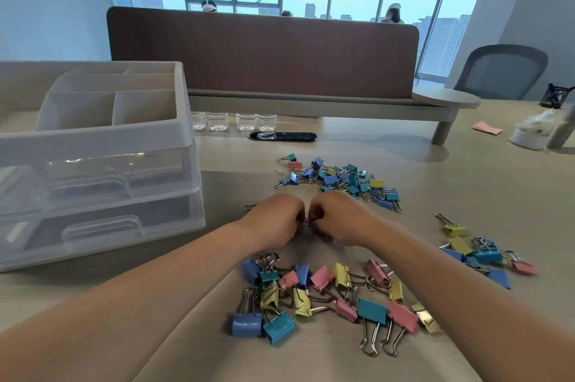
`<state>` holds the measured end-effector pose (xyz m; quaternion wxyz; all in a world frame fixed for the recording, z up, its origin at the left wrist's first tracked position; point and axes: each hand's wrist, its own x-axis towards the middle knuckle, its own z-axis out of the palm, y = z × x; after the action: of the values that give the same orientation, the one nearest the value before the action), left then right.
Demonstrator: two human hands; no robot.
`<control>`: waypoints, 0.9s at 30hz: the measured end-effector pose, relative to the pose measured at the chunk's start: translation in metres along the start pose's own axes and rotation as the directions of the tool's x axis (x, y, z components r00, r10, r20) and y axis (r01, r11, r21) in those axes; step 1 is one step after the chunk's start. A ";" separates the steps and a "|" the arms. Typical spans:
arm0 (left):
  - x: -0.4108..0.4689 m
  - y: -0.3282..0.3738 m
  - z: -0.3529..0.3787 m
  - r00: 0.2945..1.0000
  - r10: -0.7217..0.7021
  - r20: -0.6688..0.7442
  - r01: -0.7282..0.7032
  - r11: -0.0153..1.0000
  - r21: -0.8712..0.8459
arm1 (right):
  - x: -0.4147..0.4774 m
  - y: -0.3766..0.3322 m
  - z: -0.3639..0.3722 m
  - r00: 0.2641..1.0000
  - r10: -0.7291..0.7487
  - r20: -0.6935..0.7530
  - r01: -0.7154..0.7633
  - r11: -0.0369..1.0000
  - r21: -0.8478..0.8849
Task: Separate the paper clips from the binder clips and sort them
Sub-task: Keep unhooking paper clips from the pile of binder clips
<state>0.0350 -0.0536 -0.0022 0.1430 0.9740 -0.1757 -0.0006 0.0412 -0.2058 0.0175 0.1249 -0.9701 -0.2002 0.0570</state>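
Note:
My left hand and my right hand meet knuckle to knuckle at the middle of the desk, fingers curled, pinching a small silver clip between them. Beyond them lies a mixed pile of small binder clips and blue paper clips. Between my forearms sits a group of large coloured binder clips. A smaller group of binder clips lies to the right. One loose silver clip peeks out left of my left hand.
A translucent drawer organiser with open top compartments stands at the left. Small clear cups and a dark cable slot lie behind the pile. A brown desk divider, a grey chair and a white round container are further off.

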 end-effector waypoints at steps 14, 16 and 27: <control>-0.005 0.000 -0.008 0.999 -0.029 -0.043 0.023 0.991 -0.129 | -0.003 0.000 0.004 0.998 0.055 -0.037 -0.047 0.978 0.202; -0.006 0.001 -0.008 0.998 -0.032 -0.047 0.025 0.991 -0.132 | -0.003 0.000 0.004 0.998 0.056 -0.031 -0.048 0.975 0.216; -0.006 0.006 -0.021 0.998 -0.064 0.012 0.065 0.995 -0.080 | -0.011 -0.007 -0.008 0.999 0.041 0.002 -0.040 0.977 0.208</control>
<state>0.0286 -0.0511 0.0188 0.1810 0.9726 -0.1448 -0.0166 0.0300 -0.2060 0.0274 0.2248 -0.9556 -0.1733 0.0793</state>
